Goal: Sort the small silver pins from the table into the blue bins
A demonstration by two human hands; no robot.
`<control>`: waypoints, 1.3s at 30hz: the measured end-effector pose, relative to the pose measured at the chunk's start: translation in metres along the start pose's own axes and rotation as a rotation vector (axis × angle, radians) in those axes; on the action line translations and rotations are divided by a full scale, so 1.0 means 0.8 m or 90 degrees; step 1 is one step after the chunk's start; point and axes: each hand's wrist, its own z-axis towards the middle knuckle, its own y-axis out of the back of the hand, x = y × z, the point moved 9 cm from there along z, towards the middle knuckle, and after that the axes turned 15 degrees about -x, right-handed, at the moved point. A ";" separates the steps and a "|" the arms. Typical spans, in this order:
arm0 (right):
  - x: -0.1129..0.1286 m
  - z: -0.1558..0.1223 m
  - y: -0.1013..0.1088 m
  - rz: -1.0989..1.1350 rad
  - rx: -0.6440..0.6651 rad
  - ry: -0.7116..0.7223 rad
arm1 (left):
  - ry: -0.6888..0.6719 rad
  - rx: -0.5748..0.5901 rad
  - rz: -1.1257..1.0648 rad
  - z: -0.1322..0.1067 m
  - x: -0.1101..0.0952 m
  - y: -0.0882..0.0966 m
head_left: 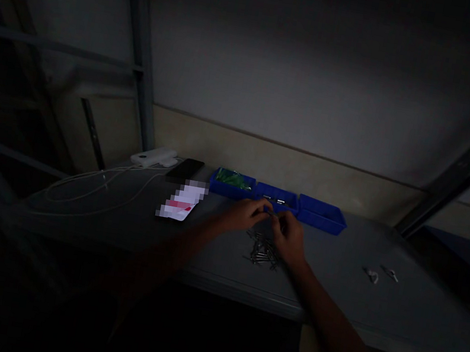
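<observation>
The scene is dim. My left hand and my right hand meet over the grey table, fingertips pinched together on a tiny part I cannot make out. Just below them lies a heap of several thin metal pins. Right behind the hands stands a row of three blue bins: the left bin holds green parts, the middle bin holds a few small metal parts, and the contents of the right bin do not show.
A blurred white card and a black phone lie left of the bins. A white charger block with looping white cable sits at far left. Two small pale parts rest at the right. Metal shelf posts flank the table.
</observation>
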 end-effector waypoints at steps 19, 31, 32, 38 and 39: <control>-0.004 -0.002 -0.004 -0.005 0.011 0.008 | 0.006 0.007 0.006 -0.001 -0.003 0.003; -0.004 -0.002 -0.006 -0.032 0.021 0.021 | -0.013 0.006 0.005 -0.001 0.001 -0.002; -0.004 -0.002 -0.005 -0.033 0.018 0.022 | -0.016 0.005 0.006 -0.001 0.000 -0.001; -0.004 -0.002 -0.005 -0.035 0.014 0.021 | -0.014 0.001 0.008 0.000 -0.001 0.001; -0.006 -0.002 -0.005 -0.035 0.017 0.012 | -0.015 -0.001 0.010 0.000 -0.001 0.001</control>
